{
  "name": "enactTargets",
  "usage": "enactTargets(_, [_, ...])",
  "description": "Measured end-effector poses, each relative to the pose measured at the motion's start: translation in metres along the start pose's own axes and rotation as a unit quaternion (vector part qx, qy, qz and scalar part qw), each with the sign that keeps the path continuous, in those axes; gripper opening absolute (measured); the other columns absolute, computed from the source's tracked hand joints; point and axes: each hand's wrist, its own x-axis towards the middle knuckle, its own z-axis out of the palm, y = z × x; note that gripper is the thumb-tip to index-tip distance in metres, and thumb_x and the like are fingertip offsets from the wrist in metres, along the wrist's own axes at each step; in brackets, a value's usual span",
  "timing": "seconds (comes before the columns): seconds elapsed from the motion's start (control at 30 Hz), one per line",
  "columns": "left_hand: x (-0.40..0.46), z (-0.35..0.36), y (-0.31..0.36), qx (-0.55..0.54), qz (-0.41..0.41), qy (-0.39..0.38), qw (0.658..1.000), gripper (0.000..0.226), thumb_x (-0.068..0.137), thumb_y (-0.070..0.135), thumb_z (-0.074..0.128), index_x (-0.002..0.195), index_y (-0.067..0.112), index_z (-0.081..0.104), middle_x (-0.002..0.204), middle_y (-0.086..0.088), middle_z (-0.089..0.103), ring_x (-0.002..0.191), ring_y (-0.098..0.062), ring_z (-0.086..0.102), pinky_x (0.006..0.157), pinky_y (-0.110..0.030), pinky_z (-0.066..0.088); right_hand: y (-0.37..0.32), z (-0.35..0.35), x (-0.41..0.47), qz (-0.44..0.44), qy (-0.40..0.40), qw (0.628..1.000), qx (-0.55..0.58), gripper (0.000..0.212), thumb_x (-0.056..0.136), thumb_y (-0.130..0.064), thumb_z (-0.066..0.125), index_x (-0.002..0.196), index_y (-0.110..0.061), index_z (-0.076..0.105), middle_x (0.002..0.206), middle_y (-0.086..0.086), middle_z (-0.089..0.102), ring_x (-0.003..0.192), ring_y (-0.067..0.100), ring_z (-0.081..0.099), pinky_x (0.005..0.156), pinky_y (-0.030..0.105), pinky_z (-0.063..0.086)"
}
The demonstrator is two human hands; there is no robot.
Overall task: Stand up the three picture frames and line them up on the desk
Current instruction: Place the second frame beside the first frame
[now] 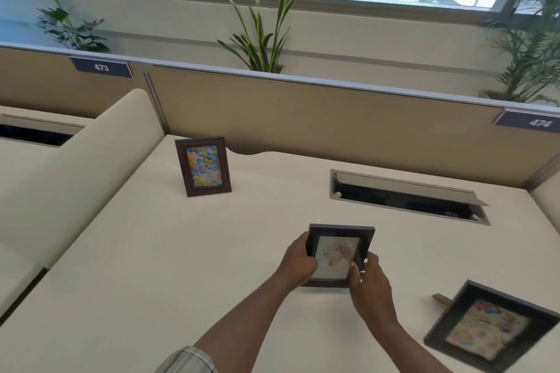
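A brown frame (203,166) with a picture of coloured balls stands upright at the back left of the cream desk (151,266). In the middle I hold a dark frame (339,254) with a pale picture, tilted back, its lower edge at the desk. My left hand (298,260) grips its left side and my right hand (368,285) grips its lower right corner. A third dark frame (491,327) with a colourful picture lies flat, face up, at the front right, its stand sticking out at the left.
An open cable hatch (406,195) is sunk into the desk at the back right. A tan partition (303,112) with labels 473 and 474 runs along the back, potted plants behind it. A padded divider (91,166) borders the left side.
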Motion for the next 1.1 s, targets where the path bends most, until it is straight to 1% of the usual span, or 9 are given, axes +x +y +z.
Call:
enactTargets(0.1, [0.011, -0.034, 0.003, 0.004, -0.016, 0.073, 0.997, 0.047, 0.072, -0.006, 0.058, 0.112, 0.018, 0.054, 0.115, -0.007, 0.063, 0.112, -0.024, 0.058, 0.075, -0.023, 0.057, -0.033, 0.026, 0.029, -0.016, -0.010, 1.000, 0.013, 0.024, 0.096, -0.034, 0.049, 0.118, -0.027, 0.041, 0.113, 0.003, 0.062, 0.093, 0.019, 0.061, 0.073, 0.041, 0.061])
enactTargets(0.17, [0.020, -0.056, 0.001, 0.012, -0.021, 0.131, 0.991, 0.036, 0.075, -0.002, 0.059, 0.103, 0.020, 0.053, 0.104, -0.002, 0.063, 0.105, -0.023, 0.061, 0.061, -0.011, 0.049, -0.056, 0.043, 0.050, -0.018, -0.018, 0.999, 0.026, 0.024, 0.096, -0.036, 0.048, 0.117, -0.028, 0.041, 0.112, 0.003, 0.062, 0.095, 0.022, 0.062, 0.073, 0.043, 0.061])
enactTargets(0.2, [0.022, -0.064, 0.000, 0.015, -0.020, 0.155, 0.988, 0.032, 0.078, 0.001, 0.059, 0.103, 0.020, 0.054, 0.103, -0.001, 0.063, 0.103, -0.022, 0.061, 0.060, -0.009, 0.047, -0.067, 0.050, 0.059, -0.018, -0.020, 0.999, 0.032, 0.023, 0.096, -0.036, 0.049, 0.116, -0.028, 0.041, 0.111, 0.003, 0.063, 0.096, 0.023, 0.063, 0.073, 0.045, 0.061])
enactTargets(0.3, [0.033, -0.086, 0.001, 0.054, -0.008, 0.238, 0.970, 0.033, 0.088, 0.006, 0.054, 0.119, 0.017, 0.059, 0.113, -0.007, 0.060, 0.108, -0.023, 0.059, 0.080, -0.020, 0.053, -0.098, 0.075, 0.088, -0.029, -0.029, 0.999, 0.035, 0.026, 0.096, -0.034, 0.048, 0.120, -0.025, 0.042, 0.113, 0.005, 0.063, 0.100, 0.025, 0.063, 0.076, 0.047, 0.060])
enactTargets(0.47, [0.062, -0.117, 0.010, 0.033, -0.062, 0.321, 0.944, 0.048, 0.092, 0.001, 0.051, 0.139, 0.011, 0.047, 0.131, -0.015, 0.054, 0.123, -0.031, 0.054, 0.095, -0.034, 0.054, -0.136, 0.114, 0.127, -0.046, -0.051, 0.997, 0.033, 0.031, 0.096, -0.034, 0.051, 0.124, -0.024, 0.043, 0.118, 0.004, 0.063, 0.103, 0.023, 0.064, 0.079, 0.043, 0.061])
enactTargets(0.53, [0.082, -0.134, 0.006, -0.001, -0.068, 0.334, 0.940, 0.053, 0.090, -0.003, 0.053, 0.140, 0.011, 0.043, 0.136, -0.014, 0.055, 0.126, -0.032, 0.053, 0.095, -0.039, 0.055, -0.146, 0.136, 0.145, -0.043, -0.061, 0.997, 0.034, 0.035, 0.096, -0.034, 0.051, 0.128, -0.023, 0.043, 0.121, 0.005, 0.063, 0.106, 0.024, 0.063, 0.082, 0.044, 0.060])
enactTargets(0.67, [0.116, -0.156, 0.000, -0.006, -0.058, 0.324, 0.944, 0.057, 0.085, -0.005, 0.060, 0.135, 0.016, 0.044, 0.131, -0.013, 0.059, 0.123, -0.031, 0.056, 0.089, -0.038, 0.057, -0.161, 0.162, 0.172, -0.045, -0.080, 0.994, 0.052, 0.041, 0.096, -0.028, 0.050, 0.135, -0.025, 0.038, 0.129, 0.006, 0.059, 0.116, 0.026, 0.058, 0.090, 0.043, 0.057])
enactTargets(0.9, [0.163, -0.177, -0.009, 0.006, -0.042, 0.335, 0.941, 0.059, 0.083, -0.002, 0.067, 0.133, 0.020, 0.043, 0.133, -0.010, 0.056, 0.128, -0.028, 0.051, 0.094, -0.041, 0.053, -0.173, 0.192, 0.215, -0.074, -0.111, 0.990, 0.053, 0.047, 0.094, -0.018, 0.052, 0.136, -0.030, 0.034, 0.133, 0.005, 0.056, 0.121, 0.025, 0.055, 0.092, 0.040, 0.053])
enactTargets(1.1, [0.176, -0.185, -0.016, 0.010, -0.072, 0.326, 0.942, 0.079, 0.085, -0.009, 0.060, 0.151, 0.016, 0.025, 0.149, -0.011, 0.042, 0.139, -0.028, 0.040, 0.104, -0.037, 0.044, -0.183, 0.199, 0.231, -0.105, -0.133, 0.985, 0.039, 0.058, 0.091, -0.011, 0.055, 0.141, -0.027, 0.030, 0.136, 0.006, 0.053, 0.123, 0.026, 0.053, 0.097, 0.043, 0.050])
